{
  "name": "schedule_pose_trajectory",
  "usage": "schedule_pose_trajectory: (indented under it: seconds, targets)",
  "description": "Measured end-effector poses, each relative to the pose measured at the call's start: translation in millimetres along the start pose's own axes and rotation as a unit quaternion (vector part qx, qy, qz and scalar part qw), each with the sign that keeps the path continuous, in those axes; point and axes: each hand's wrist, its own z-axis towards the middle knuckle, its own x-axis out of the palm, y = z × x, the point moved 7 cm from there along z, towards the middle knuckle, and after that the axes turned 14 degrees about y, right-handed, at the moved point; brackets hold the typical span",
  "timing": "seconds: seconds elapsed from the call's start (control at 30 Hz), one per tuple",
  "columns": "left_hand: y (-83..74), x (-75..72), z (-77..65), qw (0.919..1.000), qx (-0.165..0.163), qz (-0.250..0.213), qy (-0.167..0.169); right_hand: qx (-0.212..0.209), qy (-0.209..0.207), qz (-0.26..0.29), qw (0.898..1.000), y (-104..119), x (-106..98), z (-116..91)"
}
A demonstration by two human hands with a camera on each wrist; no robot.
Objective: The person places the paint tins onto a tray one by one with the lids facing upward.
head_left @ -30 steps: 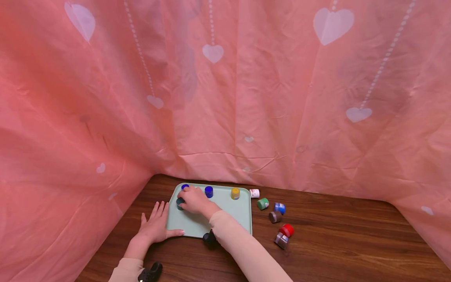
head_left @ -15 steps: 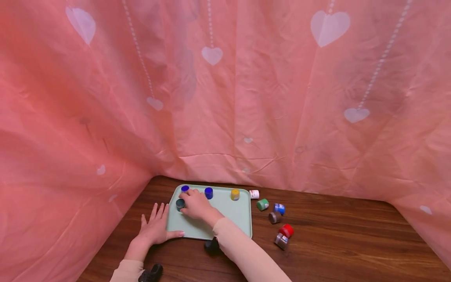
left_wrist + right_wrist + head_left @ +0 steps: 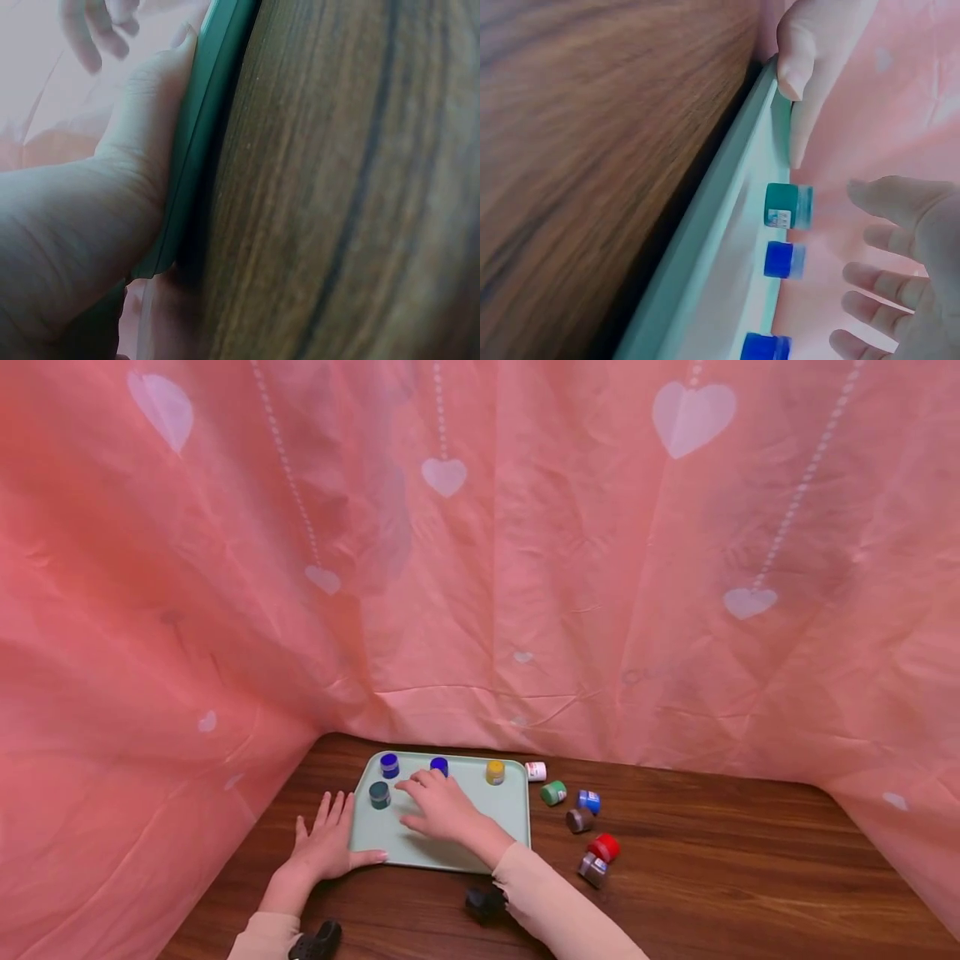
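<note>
On the pale green tray, a dark teal jar stands near the left side. Behind it is a dark blue jar in the back left corner. A second dark blue jar is at the back, partly hidden by my right hand. That hand hovers over the tray, fingers spread and holding nothing; the right wrist view shows it apart from the teal jar. A yellow jar stands at the back right. My left hand rests against the tray's front left corner, its thumb along the front rim.
Right of the tray, on the wooden table, are a white jar, a green jar, a blue jar, a brown jar, a red jar and a greyish-brown jar. A pink curtain hangs behind.
My right hand has let go of the teal jar, which now stands on the tray, and has drawn back to the right. The left hand keeps its place.
</note>
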Motion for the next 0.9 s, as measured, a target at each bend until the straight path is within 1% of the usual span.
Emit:
schedule_pose_trajectory:
  seconds: [0.23,0.43,0.63,0.9]
  targets:
    - [2.6,-0.8,-1.2,1.0000,-0.003,-0.004,0.000,-0.020,-0.012,-0.010,1.000,-3.3,-12.0,-31.4]
    - [2.4,-0.7,-2.1,1.0000,-0.004,0.002,-0.004,-0.030,-0.023,0.007,0.999,-12.9,-17.1,-56.7]
    - [-0.1,-1.1,-3.8,1.0000,-0.001,-0.002,-0.004,-0.040,-0.035,0.021,0.998,-21.4,-18.6,-80.2]
    - [2.4,1.9,-2.6,0.9998,-0.002,-0.016,0.007,-0.051,-0.064,0.033,0.996,-33.4,-15.2,-109.8]
